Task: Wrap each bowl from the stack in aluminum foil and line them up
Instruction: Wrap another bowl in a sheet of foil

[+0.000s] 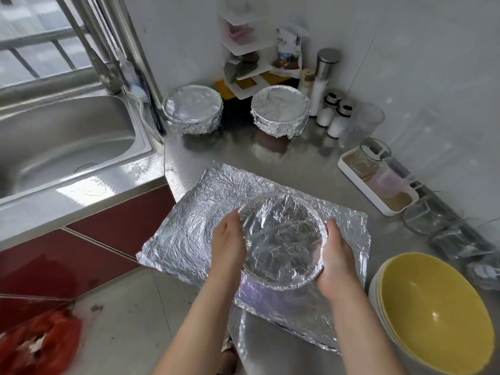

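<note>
A foil-covered bowl [282, 240] hangs just above a crinkled aluminum foil sheet [200, 220] spread on the steel counter. My left hand [230, 240] cups its left side and my right hand [336, 255] cups its right side, fingers curled under it. Two foil-wrapped bowls stand at the back of the counter: one [192, 109] on the left, the other [280, 110] to its right. A stack of bowls [430, 312] with a yellow one on top sits at the near right.
A steel sink [62, 142] with a tap lies to the left. Shakers and jars [328, 104], a white rack [247, 47] and a white tray [376, 182] with glassware line the back and right wall. Clear glass dishes [446, 228] sit beyond the stack.
</note>
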The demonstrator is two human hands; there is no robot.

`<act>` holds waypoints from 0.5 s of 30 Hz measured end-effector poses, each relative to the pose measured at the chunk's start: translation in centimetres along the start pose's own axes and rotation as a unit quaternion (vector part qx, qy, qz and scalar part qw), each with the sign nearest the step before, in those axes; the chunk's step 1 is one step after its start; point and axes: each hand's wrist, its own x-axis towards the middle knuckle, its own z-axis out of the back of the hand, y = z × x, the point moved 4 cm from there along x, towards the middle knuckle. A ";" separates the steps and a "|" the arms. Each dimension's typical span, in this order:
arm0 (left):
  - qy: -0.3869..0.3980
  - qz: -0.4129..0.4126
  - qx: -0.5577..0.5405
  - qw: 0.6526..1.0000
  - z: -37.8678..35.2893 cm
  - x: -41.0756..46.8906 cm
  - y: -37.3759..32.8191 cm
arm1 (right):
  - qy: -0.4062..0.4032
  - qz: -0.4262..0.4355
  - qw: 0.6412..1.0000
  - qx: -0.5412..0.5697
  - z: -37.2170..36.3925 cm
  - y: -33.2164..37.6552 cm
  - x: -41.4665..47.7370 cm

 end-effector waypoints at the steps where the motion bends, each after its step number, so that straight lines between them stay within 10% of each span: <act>1: 0.006 -0.006 -0.009 1.000 -0.2 0.7 -1.0 | 0.008 0.007 1.000 0.018 -0.4 0.8 0.7; 15: 0.059 0.056 -0.172 0.982 -8.6 13.2 -6.3 | 0.071 0.063 0.987 0.133 -3.4 13.5 9.7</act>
